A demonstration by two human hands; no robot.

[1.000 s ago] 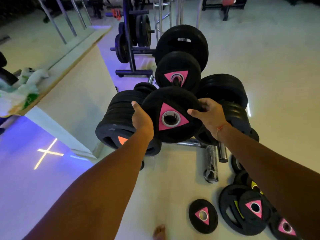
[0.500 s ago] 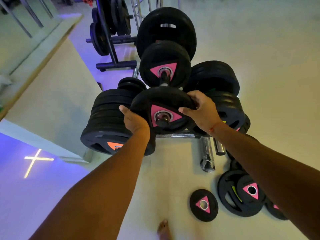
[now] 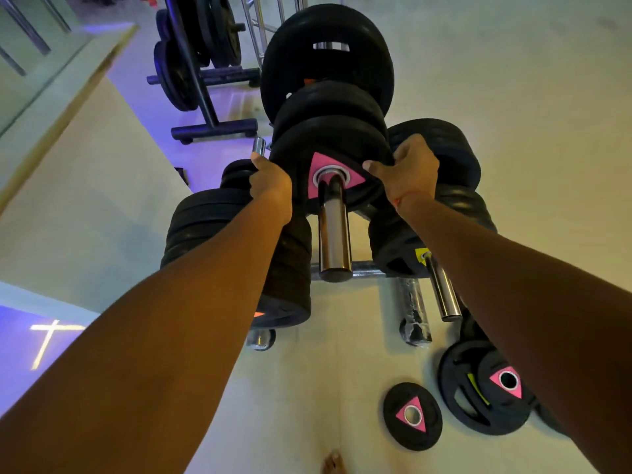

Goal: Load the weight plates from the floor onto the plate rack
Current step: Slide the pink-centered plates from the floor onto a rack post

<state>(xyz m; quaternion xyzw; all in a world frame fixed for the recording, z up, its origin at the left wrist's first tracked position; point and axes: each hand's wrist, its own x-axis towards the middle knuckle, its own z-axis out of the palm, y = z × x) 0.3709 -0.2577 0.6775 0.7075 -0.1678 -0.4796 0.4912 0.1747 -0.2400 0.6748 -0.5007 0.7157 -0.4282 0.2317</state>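
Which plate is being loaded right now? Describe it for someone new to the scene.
Find the plate rack in the middle. On its chrome peg sits a black plate with a pink triangle, gripped by the left hand and right hand. It alone is held; other pink-triangle plates lie on the floor.

This is a gym. A plate rack point(image 3: 349, 268) with chrome pegs point(image 3: 334, 230) carries stacks of black rubber weight plates point(image 3: 328, 63), some marked with pink triangles. More plates point(image 3: 412, 415) lie loose on the pale floor point(image 3: 530, 165). Behind stands a second dark rack point(image 3: 205, 97) hung with further plates, and purple lighting washes the floor on the left.
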